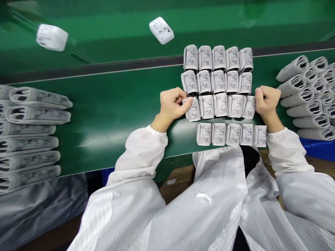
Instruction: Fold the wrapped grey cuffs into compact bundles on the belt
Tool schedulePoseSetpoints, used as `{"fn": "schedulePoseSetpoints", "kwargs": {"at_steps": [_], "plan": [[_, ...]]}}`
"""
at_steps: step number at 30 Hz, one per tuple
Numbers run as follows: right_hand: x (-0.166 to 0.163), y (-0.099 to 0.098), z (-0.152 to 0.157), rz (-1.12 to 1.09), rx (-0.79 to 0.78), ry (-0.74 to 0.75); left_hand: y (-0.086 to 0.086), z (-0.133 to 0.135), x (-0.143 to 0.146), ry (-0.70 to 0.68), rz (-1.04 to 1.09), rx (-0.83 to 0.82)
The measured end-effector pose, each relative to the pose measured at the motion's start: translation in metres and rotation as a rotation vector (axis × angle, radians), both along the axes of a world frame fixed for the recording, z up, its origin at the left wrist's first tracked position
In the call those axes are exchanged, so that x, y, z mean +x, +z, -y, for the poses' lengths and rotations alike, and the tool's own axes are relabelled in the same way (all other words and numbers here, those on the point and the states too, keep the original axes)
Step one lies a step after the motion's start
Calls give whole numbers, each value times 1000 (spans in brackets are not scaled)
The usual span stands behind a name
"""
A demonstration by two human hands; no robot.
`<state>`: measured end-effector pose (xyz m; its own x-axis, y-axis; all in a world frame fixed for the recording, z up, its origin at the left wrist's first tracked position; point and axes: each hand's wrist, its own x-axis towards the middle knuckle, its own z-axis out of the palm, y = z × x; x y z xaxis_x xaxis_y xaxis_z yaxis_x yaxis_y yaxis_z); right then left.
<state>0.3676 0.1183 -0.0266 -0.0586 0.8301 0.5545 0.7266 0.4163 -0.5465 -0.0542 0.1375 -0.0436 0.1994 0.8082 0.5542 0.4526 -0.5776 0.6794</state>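
Several rows of rolled white cuffs with printed grey diagrams lie side by side on the green bench mat [125, 104]. My left hand [174, 104] is closed on the left end cuff [192, 109] of the third row, its fingers over the cuff's top edge. My right hand [267, 101] is curled at the right end of that row, gripping the edge of the end cuff [248, 107]. A fourth row of cuffs [231, 135] lies just below, between my wrists.
Stacks of rolled cuffs lie at the left [28, 136] and right [306, 96] of the mat. Two white plastic units [161, 30] rest on a green surface beyond a dark rail [104, 66]. A blue crate [318, 148] and a cardboard box [178, 177] sit below the mat's near edge.
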Motion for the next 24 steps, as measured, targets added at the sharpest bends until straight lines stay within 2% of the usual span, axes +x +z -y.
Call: {"fn": "schedulePoseSetpoints", "kwargs": {"at_steps": [11, 24], "plan": [[-5, -3, 0, -57, 63, 12, 0, 1, -1, 24, 1, 0], [0, -9, 0, -92, 23, -1, -1, 0, -1, 26, -24, -18]]}}
